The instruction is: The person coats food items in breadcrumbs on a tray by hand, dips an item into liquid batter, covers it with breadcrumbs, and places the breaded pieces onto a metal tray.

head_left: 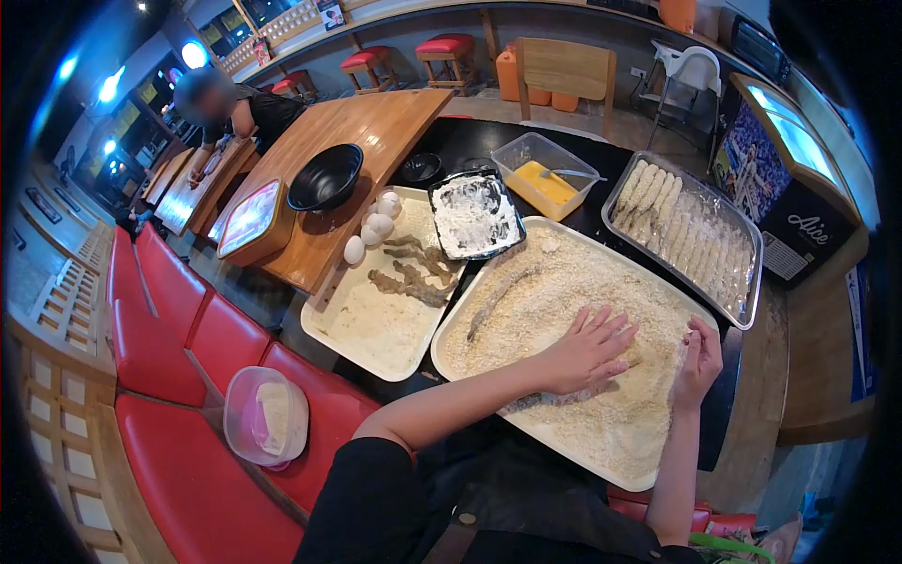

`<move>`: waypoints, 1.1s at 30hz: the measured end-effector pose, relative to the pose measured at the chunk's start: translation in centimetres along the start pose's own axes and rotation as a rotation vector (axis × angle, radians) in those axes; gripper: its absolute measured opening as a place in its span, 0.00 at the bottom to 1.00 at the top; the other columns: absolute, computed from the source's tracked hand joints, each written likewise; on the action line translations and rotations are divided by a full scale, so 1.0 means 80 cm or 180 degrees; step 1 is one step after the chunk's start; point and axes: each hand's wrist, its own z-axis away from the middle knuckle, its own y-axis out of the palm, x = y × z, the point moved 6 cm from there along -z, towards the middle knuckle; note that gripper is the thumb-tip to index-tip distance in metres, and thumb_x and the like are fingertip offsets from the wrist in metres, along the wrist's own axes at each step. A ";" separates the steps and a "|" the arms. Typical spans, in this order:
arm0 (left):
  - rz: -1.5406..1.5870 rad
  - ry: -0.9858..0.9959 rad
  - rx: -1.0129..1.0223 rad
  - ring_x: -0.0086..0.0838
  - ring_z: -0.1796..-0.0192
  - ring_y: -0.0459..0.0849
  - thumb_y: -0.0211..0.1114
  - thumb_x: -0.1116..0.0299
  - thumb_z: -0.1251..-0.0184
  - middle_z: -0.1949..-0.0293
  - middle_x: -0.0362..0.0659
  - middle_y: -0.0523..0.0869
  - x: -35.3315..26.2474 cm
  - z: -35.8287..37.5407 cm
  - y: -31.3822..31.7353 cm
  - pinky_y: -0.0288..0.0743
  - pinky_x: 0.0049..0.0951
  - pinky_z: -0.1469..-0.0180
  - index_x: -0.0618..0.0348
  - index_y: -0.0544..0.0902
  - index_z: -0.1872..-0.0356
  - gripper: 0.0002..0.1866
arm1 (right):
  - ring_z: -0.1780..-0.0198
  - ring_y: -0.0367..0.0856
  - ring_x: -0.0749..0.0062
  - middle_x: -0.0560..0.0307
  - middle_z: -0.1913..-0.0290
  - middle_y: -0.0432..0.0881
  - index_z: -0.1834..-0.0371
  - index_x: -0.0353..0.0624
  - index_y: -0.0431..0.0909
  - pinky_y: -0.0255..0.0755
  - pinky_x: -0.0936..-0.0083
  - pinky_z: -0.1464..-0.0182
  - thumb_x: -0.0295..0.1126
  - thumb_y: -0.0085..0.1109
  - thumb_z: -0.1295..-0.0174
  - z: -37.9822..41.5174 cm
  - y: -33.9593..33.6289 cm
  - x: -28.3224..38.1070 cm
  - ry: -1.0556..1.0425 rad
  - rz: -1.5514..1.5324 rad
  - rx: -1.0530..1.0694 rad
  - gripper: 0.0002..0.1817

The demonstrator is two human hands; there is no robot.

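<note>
A large cream tray (449, 350) holds a thick layer of breadcrumbs (573, 273). My left hand (592, 352) lies palm down on the crumbs, fingers stretched out. Whatever is under the palm is hidden. At the tray's right edge, my right hand (697, 365) has its fingers curled in a pinch; I cannot make out what is between them. A crumb-dusted shrimp (490, 303) rests in the left part of the crumbs. Raw shrimp (413, 282) and several eggs (354, 249) lie in a second cream tray (362, 352) to the left.
Behind stand a black dish of white flour (473, 214) and a clear container of beaten egg (548, 191) with a utensil. Breaded shrimp (646, 191) line a metal tray (749, 299) at right. A black bowl (325, 179) sits on the wooden table. Another person (268, 117) is far left.
</note>
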 end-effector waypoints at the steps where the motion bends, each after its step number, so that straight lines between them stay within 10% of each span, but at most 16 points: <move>1: 0.0000 0.0002 -0.0009 0.57 0.21 0.44 0.42 0.45 0.22 0.24 0.57 0.55 0.000 0.000 0.000 0.33 0.58 0.23 0.56 0.55 0.23 0.35 | 0.58 0.76 0.79 0.57 0.54 0.81 0.48 0.34 0.80 0.71 0.81 0.55 0.25 0.49 0.28 0.000 0.000 0.002 0.0006 0.0015 -0.0001 0.12; 33: -0.0042 0.0007 -0.0031 0.57 0.21 0.45 0.42 0.45 0.22 0.25 0.57 0.56 -0.003 0.001 -0.001 0.34 0.59 0.24 0.57 0.57 0.24 0.34 | 0.59 0.76 0.79 0.57 0.55 0.82 0.48 0.34 0.80 0.71 0.81 0.54 0.25 0.49 0.28 0.000 -0.001 -0.001 0.0029 -0.0001 -0.0047 0.12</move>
